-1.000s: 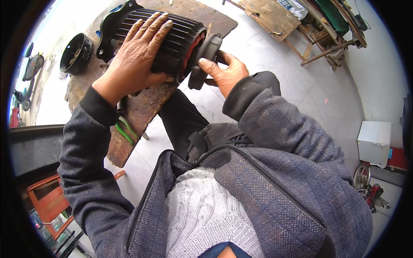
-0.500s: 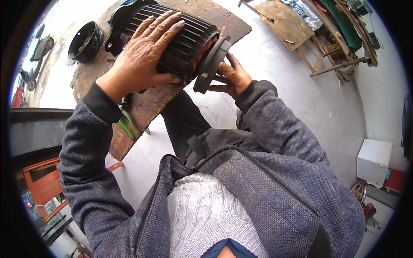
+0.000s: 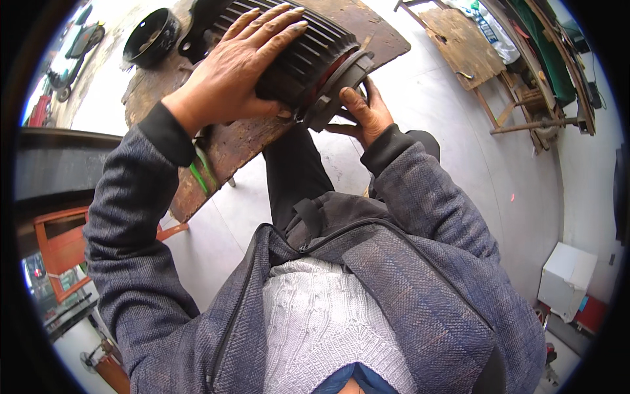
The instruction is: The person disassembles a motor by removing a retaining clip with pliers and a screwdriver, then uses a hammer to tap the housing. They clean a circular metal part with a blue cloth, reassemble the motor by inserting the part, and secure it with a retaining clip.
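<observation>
Ribbed motor housing point(image 3: 319, 56) under left hand point(image 3: 230, 82), fingers splayed, end cover point(image 3: 333, 97) at housing's right end, right hand point(image 3: 373, 119) gripping it

Worn brown table point(image 3: 236, 144) under left hand point(image 3: 230, 82); pale tile floor point(image 3: 482, 177) below right hand point(image 3: 371, 117) and off to its right; wood bench point(image 3: 456, 43) ahead-right of it; white wall point(image 3: 587, 190) far right of both; reddish chair point(image 3: 65, 249) left and back of left hand; bright daylight ahead-left.
</observation>
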Motion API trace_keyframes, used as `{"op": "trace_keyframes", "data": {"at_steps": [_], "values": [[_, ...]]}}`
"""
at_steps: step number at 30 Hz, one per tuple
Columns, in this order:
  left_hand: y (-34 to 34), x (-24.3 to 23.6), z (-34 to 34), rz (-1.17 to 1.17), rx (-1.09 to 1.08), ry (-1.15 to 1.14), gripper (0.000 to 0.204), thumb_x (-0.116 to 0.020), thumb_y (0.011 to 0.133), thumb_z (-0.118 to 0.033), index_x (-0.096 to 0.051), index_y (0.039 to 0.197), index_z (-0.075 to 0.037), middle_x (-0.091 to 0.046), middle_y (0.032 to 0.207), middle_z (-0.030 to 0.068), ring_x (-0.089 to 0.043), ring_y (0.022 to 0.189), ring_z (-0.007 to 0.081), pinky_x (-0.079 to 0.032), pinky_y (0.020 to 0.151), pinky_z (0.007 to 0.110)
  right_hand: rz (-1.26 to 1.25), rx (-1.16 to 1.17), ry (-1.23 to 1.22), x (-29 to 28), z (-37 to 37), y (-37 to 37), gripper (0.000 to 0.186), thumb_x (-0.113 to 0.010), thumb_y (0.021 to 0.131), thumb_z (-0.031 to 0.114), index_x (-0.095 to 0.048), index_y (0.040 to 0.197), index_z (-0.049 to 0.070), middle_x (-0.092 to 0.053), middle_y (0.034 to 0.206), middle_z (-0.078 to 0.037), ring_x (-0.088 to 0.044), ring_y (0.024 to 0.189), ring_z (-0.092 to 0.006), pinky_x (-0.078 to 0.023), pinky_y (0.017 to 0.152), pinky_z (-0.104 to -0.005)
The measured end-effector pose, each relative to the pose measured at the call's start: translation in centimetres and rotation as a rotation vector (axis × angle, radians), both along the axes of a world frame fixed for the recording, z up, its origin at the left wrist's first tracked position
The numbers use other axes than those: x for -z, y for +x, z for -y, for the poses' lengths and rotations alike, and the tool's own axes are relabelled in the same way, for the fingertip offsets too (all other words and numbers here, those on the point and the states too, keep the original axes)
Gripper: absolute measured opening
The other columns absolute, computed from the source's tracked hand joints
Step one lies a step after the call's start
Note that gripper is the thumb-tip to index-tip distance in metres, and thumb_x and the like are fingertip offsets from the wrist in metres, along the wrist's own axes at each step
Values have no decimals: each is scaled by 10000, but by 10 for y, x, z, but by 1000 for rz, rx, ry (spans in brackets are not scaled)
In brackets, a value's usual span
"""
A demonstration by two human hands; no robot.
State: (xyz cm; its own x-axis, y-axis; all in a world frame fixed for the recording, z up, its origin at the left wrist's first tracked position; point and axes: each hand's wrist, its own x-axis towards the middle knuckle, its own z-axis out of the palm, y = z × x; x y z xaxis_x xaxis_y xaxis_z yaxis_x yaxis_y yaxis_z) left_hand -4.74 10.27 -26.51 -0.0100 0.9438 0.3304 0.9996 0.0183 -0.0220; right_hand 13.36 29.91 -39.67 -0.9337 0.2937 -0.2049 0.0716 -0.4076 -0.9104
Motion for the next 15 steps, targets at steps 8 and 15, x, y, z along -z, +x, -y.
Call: {"op": "trace_keyframes", "data": {"at_steps": [8,15], "values": [[-24,-16,147,120,-500,610,895,-844,909,-328,-376,1614,-37,-414,1666,176,-419,1534,334,-316,1279,464,39,-21,54,6,-6,7,1153,-840,901,518,-96,1701,149,-561,1499,-204,-618,1322,-398,-598,961,-579],[76,139,360,428,-1204,1088,713,-697,1054,-243,-319,1580,56,-454,1576,273,-528,1425,352,-466,1147,431,100,11,59,25,-25,21,1052,-727,972,584,-116,1710,152,-430,1620,-186,-471,1453,-384,-540,1057,-582]]}}
